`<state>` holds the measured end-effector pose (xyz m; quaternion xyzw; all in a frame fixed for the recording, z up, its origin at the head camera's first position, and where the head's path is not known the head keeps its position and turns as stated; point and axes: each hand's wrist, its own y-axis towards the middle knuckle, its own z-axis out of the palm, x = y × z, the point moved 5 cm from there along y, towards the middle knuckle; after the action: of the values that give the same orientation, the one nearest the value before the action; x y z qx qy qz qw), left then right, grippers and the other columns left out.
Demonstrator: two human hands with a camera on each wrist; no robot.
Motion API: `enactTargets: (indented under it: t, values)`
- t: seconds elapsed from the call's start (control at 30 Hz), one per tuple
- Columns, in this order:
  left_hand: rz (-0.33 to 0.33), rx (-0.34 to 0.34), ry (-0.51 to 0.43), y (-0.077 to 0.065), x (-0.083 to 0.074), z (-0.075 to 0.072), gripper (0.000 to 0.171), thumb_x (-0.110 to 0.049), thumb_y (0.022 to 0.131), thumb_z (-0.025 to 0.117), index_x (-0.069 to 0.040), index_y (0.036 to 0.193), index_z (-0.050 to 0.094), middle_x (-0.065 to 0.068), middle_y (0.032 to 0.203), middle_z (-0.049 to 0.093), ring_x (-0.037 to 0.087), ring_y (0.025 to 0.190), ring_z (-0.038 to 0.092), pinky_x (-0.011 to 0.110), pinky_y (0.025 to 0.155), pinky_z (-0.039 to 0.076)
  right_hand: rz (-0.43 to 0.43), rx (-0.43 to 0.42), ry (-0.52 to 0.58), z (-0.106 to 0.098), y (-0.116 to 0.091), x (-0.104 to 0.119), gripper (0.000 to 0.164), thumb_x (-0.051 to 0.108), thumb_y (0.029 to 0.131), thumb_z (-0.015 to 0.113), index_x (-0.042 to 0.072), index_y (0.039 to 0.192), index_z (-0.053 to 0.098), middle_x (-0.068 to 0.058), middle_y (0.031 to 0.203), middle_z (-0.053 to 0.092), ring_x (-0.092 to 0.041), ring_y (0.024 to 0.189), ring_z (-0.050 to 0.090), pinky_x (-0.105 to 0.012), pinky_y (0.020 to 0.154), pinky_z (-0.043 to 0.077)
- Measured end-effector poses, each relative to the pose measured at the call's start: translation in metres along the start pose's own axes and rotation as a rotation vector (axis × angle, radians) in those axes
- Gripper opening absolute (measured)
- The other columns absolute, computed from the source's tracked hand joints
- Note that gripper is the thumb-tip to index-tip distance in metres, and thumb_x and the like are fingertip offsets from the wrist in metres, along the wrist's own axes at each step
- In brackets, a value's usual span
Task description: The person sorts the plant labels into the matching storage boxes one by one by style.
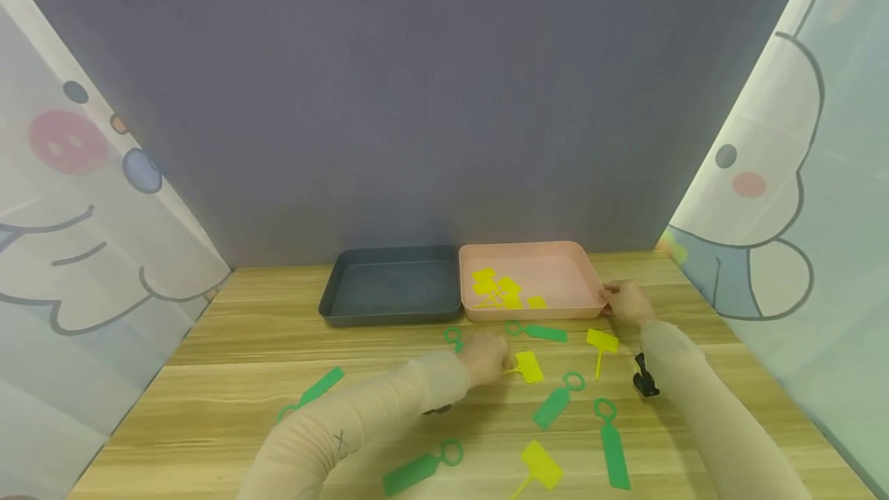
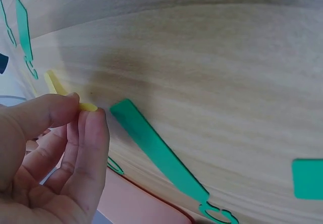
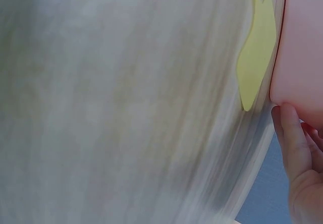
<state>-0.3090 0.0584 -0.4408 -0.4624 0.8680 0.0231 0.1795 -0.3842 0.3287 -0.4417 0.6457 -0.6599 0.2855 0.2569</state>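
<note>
Left wrist cam: L fingers [image 2: 93, 138] pinch yellow tag [image 2: 55, 84], lift w/o nudging green tag [image 2: 159, 148]; R fingers [image 3: 291, 135] touch pink tray [image 3: 309, 47], grip unclear.

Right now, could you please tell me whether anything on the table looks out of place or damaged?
Nothing stands out: the loose green tags lie at mixed angles without evident damage, and the pink tray sits upright beside the dark tray.

"What's lying on that wood-grained table [image 1: 229, 361]?"

"Along the far edge, a dark tray [image 1: 391, 284] and a pink tray [image 1: 531, 314], side by side."

"And in front?"

"Ring-ended green tags [image 1: 614, 454], scattered, with yellow tags [image 1: 603, 341] among them."
</note>
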Motion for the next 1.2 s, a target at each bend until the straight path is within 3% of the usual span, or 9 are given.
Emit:
enactTargets:
  t: [0.13,0.23,0.33,0.43,0.53,0.67,0.77,1.07,1.2]
  values:
    - [0.025,-0.035,0.035,0.000,-0.002,-0.004,0.013,-0.009,0.078,0.070,-0.011,0.091,0.072,0.003,0.105,0.069,0.011,0.077,0.063,0.018,0.071,0.053,0.000,0.002,-0.013,-0.001,-0.001,0.001,0.040,0.011,0.095,0.042,-0.020,0.121,0.045,-0.035,0.114,0.054,-0.024,0.079,0.068,-0.031,0.071,0.056]
    - [0.057,-0.055,0.021,-0.001,-0.004,-0.006,0.007,-0.008,0.079,0.068,-0.008,0.084,0.072,0.003,0.088,0.072,0.010,0.065,0.062,0.014,0.059,0.051,0.001,0.003,-0.024,-0.002,-0.001,0.002,0.041,0.012,0.095,0.043,-0.020,0.121,0.045,-0.035,0.114,0.055,-0.024,0.079,0.068,-0.033,0.072,0.055]
    - [0.084,-0.068,0.006,-0.001,-0.005,-0.008,0.007,-0.007,0.081,0.066,-0.006,0.083,0.072,0.005,0.081,0.071,0.006,0.049,0.051,0.009,0.050,0.045,0.004,0.006,-0.024,-0.001,-0.001,0.001,0.041,0.012,0.096,0.043,-0.020,0.121,0.044,-0.035,0.114,0.055,-0.024,0.079,0.068,-0.033,0.072,0.055]
    - [0.106,-0.082,0.022,0.001,-0.006,-0.011,0.011,-0.002,0.080,0.065,-0.006,0.087,0.072,0.007,0.092,0.071,0.002,0.047,0.049,0.006,0.053,0.045,0.004,0.008,-0.022,-0.001,-0.001,0.001,0.041,0.012,0.096,0.043,-0.020,0.121,0.044,-0.035,0.114,0.054,-0.024,0.079,0.068,-0.032,0.071,0.056]
    - [0.106,-0.093,0.033,0.003,-0.008,-0.017,0.016,0.000,0.078,0.066,-0.007,0.091,0.073,0.008,0.099,0.070,0.005,0.051,0.056,0.009,0.056,0.049,0.001,0.006,-0.018,-0.001,-0.001,0.001,0.041,0.012,0.096,0.043,-0.021,0.120,0.044,-0.036,0.114,0.054,-0.023,0.078,0.068,-0.031,0.070,0.056]
    - [0.096,-0.099,0.024,0.006,-0.012,-0.027,0.016,0.000,0.078,0.067,-0.007,0.091,0.073,0.006,0.101,0.070,0.013,0.077,0.066,0.014,0.067,0.053,-0.001,-0.001,-0.014,0.000,0.001,-0.001,0.040,0.011,0.095,0.043,-0.020,0.120,0.045,-0.036,0.115,0.054,-0.024,0.079,0.068,-0.029,0.068,0.056]
    - [0.099,-0.092,0.010,0.010,-0.014,-0.034,0.018,0.001,0.078,0.067,-0.007,0.092,0.072,0.004,0.103,0.069,0.018,0.095,0.065,0.018,0.077,0.053,-0.001,-0.007,-0.015,0.000,0.002,-0.003,0.039,0.010,0.095,0.043,-0.020,0.120,0.046,-0.036,0.115,0.053,-0.024,0.079,0.068,-0.029,0.067,0.056]
    - [0.087,-0.140,-0.078,0.022,-0.017,-0.066,0.016,-0.001,0.082,0.063,-0.006,0.095,0.071,0.005,0.107,0.068,0.019,0.094,0.064,0.021,0.073,0.054,0.011,-0.011,-0.015,0.000,0.002,-0.004,0.039,0.012,0.095,0.044,-0.019,0.120,0.047,-0.035,0.114,0.055,-0.023,0.078,0.068,-0.029,0.068,0.056]
    - [0.070,-0.159,-0.099,0.030,-0.017,-0.080,0.017,-0.001,0.082,0.063,-0.006,0.096,0.070,0.004,0.108,0.067,0.020,0.103,0.062,0.024,0.085,0.052,0.010,-0.010,-0.024,0.000,0.002,-0.002,0.040,0.012,0.095,0.044,-0.019,0.120,0.047,-0.034,0.114,0.055,-0.024,0.079,0.068,-0.032,0.071,0.056]
